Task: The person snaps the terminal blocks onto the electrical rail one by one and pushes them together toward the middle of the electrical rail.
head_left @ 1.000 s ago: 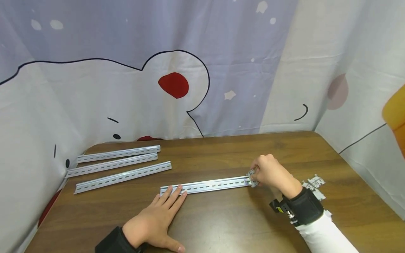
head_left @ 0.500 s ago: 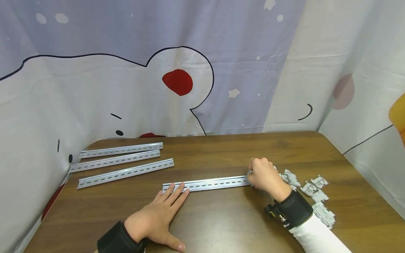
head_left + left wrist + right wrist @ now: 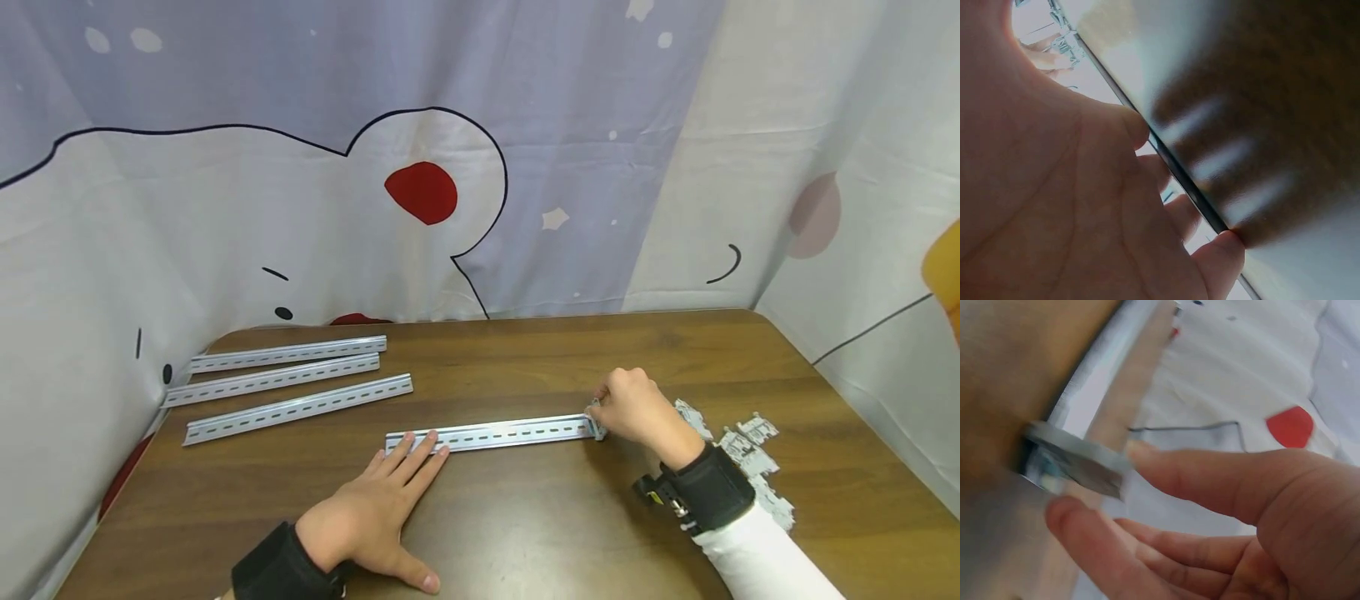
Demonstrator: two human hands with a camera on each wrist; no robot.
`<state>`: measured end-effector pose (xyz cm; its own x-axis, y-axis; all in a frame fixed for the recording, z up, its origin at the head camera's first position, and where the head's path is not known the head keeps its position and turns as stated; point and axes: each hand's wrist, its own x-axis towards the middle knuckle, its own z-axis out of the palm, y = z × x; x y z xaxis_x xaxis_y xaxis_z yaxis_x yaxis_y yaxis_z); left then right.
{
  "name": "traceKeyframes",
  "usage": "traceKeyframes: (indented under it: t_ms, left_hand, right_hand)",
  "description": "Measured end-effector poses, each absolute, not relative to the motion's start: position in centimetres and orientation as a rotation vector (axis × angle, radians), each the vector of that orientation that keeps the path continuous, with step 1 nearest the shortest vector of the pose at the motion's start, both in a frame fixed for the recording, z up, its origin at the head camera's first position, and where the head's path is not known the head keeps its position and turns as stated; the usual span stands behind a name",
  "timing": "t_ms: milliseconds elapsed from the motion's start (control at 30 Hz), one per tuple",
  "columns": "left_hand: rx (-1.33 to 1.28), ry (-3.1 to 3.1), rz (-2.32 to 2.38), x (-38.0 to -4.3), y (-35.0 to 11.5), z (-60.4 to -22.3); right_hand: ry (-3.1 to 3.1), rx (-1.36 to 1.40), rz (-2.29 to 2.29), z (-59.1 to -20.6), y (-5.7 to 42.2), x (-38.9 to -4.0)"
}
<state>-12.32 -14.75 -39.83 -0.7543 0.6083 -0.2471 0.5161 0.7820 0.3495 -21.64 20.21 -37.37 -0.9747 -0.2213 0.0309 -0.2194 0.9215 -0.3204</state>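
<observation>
A slotted metal DIN rail (image 3: 510, 433) lies across the middle of the table. My left hand (image 3: 371, 521) rests flat with spread, straight fingers, their tips on the rail's left end; the left wrist view shows the fingertips (image 3: 1222, 250) along its edge. At the rail's right end sits a thin grey terminal block (image 3: 596, 420), set crosswise. My right hand (image 3: 641, 412) pinches this terminal block (image 3: 1075, 456) between thumb and index finger. The right wrist view is blurred there, so how the block's foot meets the rail cannot be made out.
Three more DIN rails (image 3: 300, 408) lie side by side at the back left. Several loose grey terminal blocks (image 3: 750, 450) are scattered to the right, partly behind my right forearm. A printed curtain (image 3: 555, 167) hangs along the table's back and sides.
My right hand dipped over the terminal block at the rail end, then rose slightly and shifted right, still at the block. The left hand stays on the rail. The head view shifted a little.
</observation>
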Motion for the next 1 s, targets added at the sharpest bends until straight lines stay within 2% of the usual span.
traceKeyframes:
  t_ms: [267, 600, 1000]
  left_hand:
    - [0.855, 2.636, 0.366, -12.3, -14.8, -39.8]
    - [0.828, 2.654, 0.344, -12.3, -15.0, -39.8]
    - [0.816, 2.655, 0.313, -12.1, -14.7, -39.6]
  right_hand:
    - [2.949, -0.411, -0.771, -36.5, 21.1, -21.7]
    - [2.779, -0.28, -1.099, -37.4, 20.6, -22.3]
    - [2.788, -0.481, -1.116, -38.6, 14.9, -21.1]
